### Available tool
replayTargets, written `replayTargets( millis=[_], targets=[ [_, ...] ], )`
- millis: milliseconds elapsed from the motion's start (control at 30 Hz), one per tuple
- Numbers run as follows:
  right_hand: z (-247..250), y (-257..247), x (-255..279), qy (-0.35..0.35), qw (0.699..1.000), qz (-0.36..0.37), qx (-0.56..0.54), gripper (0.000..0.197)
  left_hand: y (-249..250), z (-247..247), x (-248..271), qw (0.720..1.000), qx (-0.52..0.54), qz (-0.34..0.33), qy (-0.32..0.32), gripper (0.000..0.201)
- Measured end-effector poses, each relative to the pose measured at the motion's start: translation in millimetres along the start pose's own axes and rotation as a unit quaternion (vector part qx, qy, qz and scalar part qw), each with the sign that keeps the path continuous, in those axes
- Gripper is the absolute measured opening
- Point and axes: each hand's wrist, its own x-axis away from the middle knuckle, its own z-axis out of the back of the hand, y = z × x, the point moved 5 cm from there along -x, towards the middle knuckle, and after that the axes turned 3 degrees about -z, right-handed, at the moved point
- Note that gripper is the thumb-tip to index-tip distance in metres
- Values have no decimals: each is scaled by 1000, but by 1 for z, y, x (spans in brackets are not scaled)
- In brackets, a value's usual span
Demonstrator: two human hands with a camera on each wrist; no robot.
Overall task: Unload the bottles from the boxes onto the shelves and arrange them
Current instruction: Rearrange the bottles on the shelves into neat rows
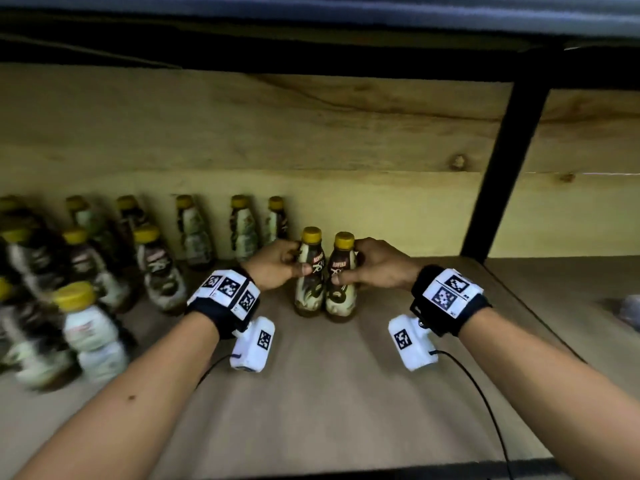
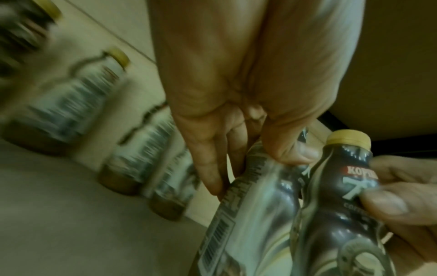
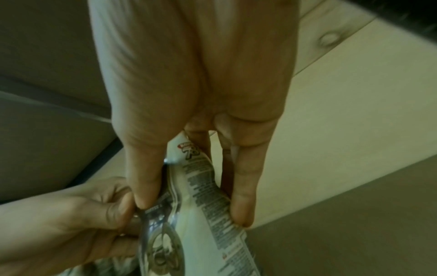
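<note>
Head view shows us two coffee bottles standing upright and touching side by side on the wooden shelf (image 1: 311,393), a little right of its middle. Our left hand (image 1: 277,268) has its grip closed around the left bottle (image 1: 310,275), thumb across the front of the label and fingers wrapped behind the waist. Our right hand (image 1: 377,268) grips the right bottle (image 1: 341,282) the same way, thumb pinching the front of the label. Both bottles carry yellow caps and a dark label with a cream swirl; their bases sit on the shelf board.

From the left wrist camera we see our left hand (image 2: 236,112) with the thumb pressed on the neck of the left bottle (image 2: 255,214) and the fingers (image 2: 208,168) lying down its barcode side; the right bottle (image 2: 335,196) leans against it, with the thumb of our right hand (image 2: 402,196) on its label.

From the right wrist camera we see our right hand (image 3: 194,84) straddling the right bottle (image 3: 203,214), thumb on one side and fingers (image 3: 243,196) on the other, while our left hand (image 3: 71,224) sits just beside it.

To the left on the shelf stand the other bottles (image 1: 194,233), in rows against the back panel (image 1: 346,140), blurred toward the frame edge. A black upright post (image 1: 509,168) rises on the right.
</note>
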Motion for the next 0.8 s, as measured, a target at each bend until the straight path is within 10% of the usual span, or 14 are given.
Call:
replayTargets(
  millis=[400, 800],
  targets=[
    [-74, -89, -44, 21, 997, 58, -43, 36, -32, 85, 84, 952, -177, 104, 226, 33],
    [-66, -80, -50, 54, 998, 31, 26, 38, -39, 90, 86, 942, -166, 134, 259, 34]
  ],
)
